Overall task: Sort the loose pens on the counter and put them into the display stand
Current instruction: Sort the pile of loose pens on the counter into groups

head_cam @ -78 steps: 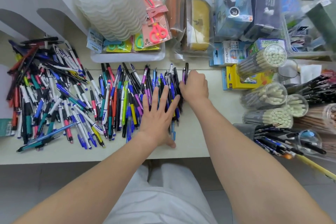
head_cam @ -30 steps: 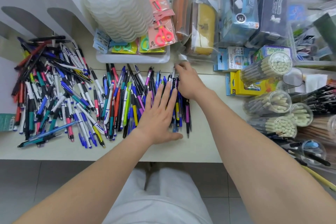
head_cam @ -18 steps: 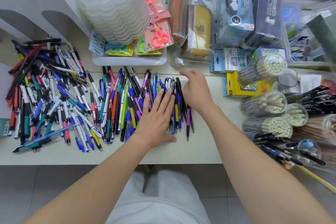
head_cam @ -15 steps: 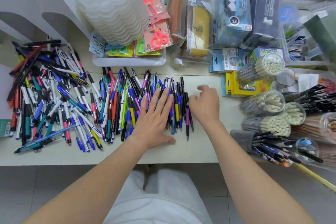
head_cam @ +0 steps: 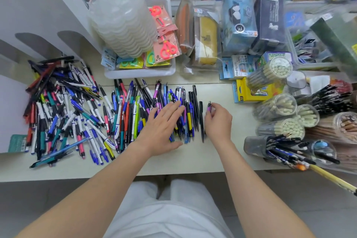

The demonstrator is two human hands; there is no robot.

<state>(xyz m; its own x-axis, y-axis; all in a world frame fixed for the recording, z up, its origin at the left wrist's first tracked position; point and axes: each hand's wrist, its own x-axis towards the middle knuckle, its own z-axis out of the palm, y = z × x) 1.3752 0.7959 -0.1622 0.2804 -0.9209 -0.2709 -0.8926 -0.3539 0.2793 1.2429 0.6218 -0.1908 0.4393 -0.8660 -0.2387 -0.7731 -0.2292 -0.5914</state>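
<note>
Loose pens (head_cam: 77,114) lie across the counter (head_cam: 193,158), a jumbled heap at the left and a straighter row in the middle. The left hand (head_cam: 162,129) rests flat on that row, fingers spread. Just right of it, the right hand (head_cam: 219,120) pinches a purple-ended pen (head_cam: 209,106). Clear tubs of pencils (head_cam: 280,127) lie further right.

The right hand (head_cam: 218,120) has drawn back from the far end of the lined-up row of coloured plastic pens (head_cam: 185,114) and now pinches a slim purple-and-black pen (head_cam: 209,106), pulled out just right of that row.
</note>
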